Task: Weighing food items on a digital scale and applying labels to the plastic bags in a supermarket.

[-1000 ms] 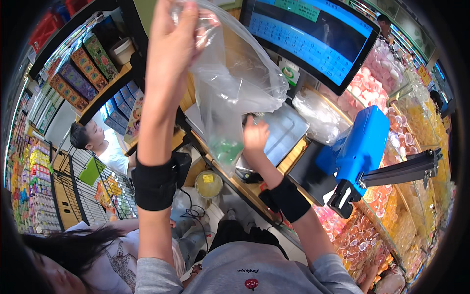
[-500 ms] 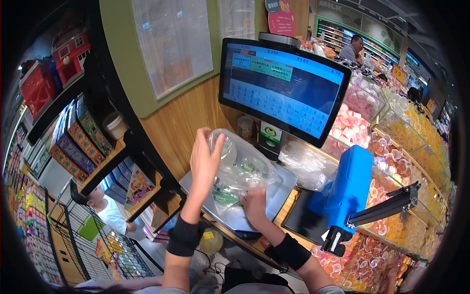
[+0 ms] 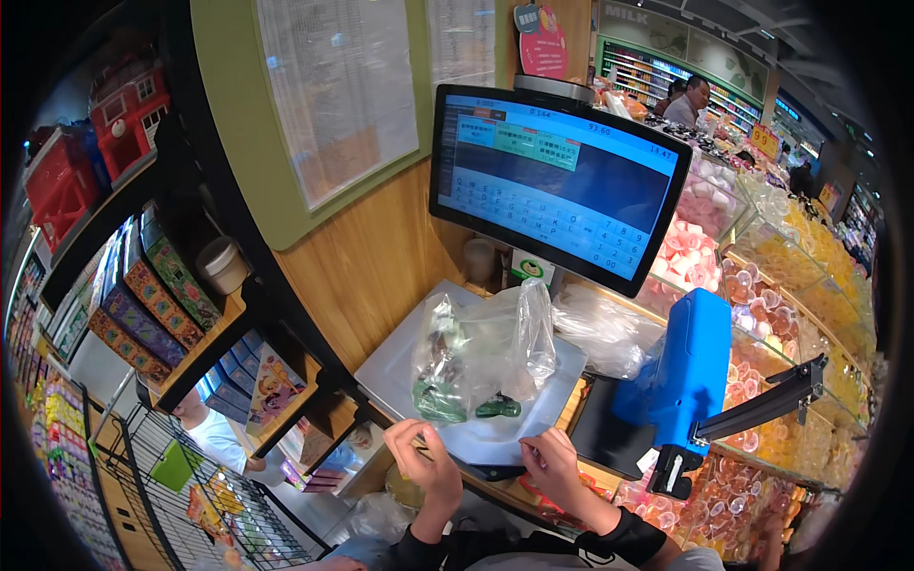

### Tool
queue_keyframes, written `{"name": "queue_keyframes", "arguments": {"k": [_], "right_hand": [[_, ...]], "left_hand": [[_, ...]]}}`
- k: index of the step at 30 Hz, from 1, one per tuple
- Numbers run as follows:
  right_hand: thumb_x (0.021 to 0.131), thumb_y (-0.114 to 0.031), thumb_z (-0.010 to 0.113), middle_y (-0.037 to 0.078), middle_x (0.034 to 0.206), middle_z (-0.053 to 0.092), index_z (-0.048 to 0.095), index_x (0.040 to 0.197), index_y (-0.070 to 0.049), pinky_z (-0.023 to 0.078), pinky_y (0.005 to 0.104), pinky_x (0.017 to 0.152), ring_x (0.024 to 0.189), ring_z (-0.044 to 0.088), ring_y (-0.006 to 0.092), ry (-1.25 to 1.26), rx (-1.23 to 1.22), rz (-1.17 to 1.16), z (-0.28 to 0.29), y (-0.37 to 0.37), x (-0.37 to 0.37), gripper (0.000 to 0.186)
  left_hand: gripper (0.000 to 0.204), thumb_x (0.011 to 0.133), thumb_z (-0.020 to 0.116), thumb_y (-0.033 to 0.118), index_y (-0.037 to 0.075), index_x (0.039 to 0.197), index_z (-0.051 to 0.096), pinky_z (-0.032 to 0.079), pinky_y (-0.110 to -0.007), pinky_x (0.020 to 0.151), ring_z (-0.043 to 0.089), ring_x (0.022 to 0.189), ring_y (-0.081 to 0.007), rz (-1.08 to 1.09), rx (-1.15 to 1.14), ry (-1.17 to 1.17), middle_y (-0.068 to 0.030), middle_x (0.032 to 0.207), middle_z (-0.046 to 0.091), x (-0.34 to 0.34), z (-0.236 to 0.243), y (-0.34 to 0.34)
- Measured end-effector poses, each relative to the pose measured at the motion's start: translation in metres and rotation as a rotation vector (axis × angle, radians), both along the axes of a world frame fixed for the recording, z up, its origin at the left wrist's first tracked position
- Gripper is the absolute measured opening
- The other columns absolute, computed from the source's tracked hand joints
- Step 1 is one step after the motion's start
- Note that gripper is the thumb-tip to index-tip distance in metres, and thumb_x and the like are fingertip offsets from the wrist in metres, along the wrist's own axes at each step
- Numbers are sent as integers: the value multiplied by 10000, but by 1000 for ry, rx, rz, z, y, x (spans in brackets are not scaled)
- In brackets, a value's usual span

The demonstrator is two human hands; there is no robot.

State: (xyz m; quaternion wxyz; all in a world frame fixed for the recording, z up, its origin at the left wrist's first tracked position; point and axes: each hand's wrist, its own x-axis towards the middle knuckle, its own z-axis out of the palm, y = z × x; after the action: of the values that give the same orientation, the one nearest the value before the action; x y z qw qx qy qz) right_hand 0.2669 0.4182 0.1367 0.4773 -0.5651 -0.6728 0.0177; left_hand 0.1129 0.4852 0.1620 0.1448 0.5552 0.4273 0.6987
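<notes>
A clear plastic bag (image 3: 486, 343) with dark green wrapped items inside sits on the flat silver plate of a weighing scale (image 3: 381, 366). The bag's top stands up loosely, untouched by either hand. By the scale's near left edge is my left hand (image 3: 426, 468), its fingers loosely bent and apart, holding nothing. My right hand (image 3: 560, 466) is near the front right edge of the plate, fingers curled in with nothing seen in them. Behind the bag, the scale's screen (image 3: 562, 181) shows coloured tiles and a keypad.
A pile of clear plastic bags (image 3: 605, 328) lies right of the scale. A blue device (image 3: 690, 362) with a black arm stands beside it. Bins of wrapped sweets (image 3: 762, 400) fill the right side. At left are a shelf with boxes (image 3: 157, 295) and a wire cart (image 3: 209, 514).
Both hands have let go of the plastic bag and drawn back toward me. The bag now rests on the scale plate, and the figures on the screen have changed.
</notes>
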Motion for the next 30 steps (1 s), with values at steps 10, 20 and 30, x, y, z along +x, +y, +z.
{"name": "queue_keyframes", "arguments": {"k": [10, 20, 30], "right_hand": [[593, 90, 646, 52, 571, 486, 585, 742, -14, 334, 292, 507, 518, 459, 198, -107, 158, -12, 4, -4, 6, 192], [583, 89, 650, 48, 552, 449, 559, 700, -11, 338, 287, 513, 502, 438, 194, -91, 184, 5, 5, -12, 7, 179], [591, 85, 648, 54, 553, 445, 556, 702, -16, 333, 297, 509, 505, 437, 208, -49, 197, -17, 2, -15, 9, 176]], "left_hand": [[38, 809, 485, 10, -11, 809, 453, 366, -311, 729, 436, 771, -231, 4, -83, -27, -117, 843, 445, -5, -3, 3], [34, 802, 481, -16, -16, 806, 447, 361, -300, 691, 419, 742, -221, 7, -48, -35, -114, 833, 435, -5, 3, 0], [31, 821, 497, -14, -17, 821, 466, 367, -247, 567, 408, 622, -154, -57, 94, 125, -82, 815, 456, -7, 63, 33]]}}
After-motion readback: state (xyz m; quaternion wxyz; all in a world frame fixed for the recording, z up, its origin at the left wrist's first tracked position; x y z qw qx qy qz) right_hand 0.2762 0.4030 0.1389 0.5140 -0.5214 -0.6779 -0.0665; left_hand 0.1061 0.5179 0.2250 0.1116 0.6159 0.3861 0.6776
